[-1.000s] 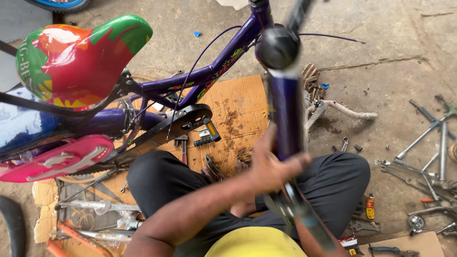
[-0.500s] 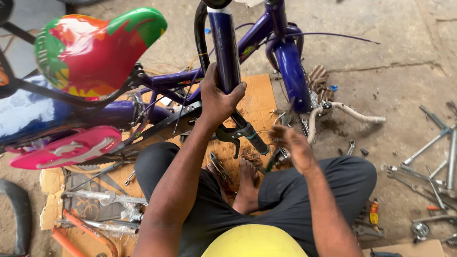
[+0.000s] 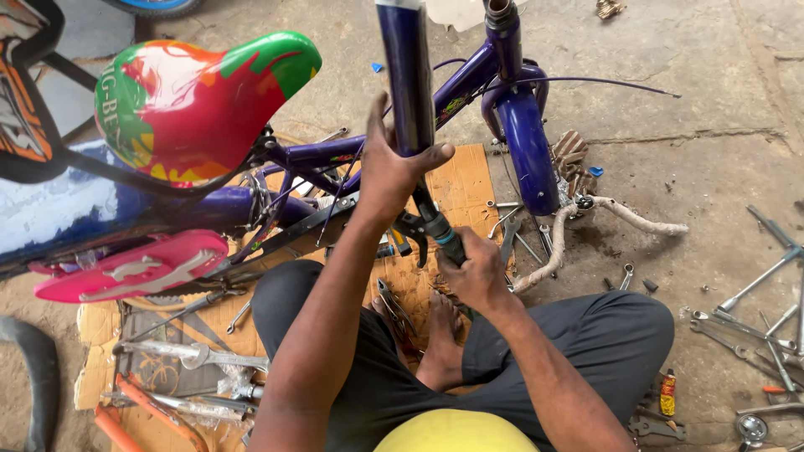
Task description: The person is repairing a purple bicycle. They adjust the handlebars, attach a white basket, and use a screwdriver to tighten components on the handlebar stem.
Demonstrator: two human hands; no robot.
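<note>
Both hands grip one purple fork (image 3: 408, 75) held upright above the cardboard (image 3: 469, 180): left hand (image 3: 394, 172) wraps its leg, right hand (image 3: 475, 272) closes on the lower end, beside the bike frame (image 3: 502, 92)

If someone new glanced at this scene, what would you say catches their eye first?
Probably the bright red and green saddle at upper left, on the purple bicycle frame. In the middle, the left hand grips a dark blue tube held upright, while the right hand clasps its lower end. Spanners lie scattered on the concrete at right.
</note>
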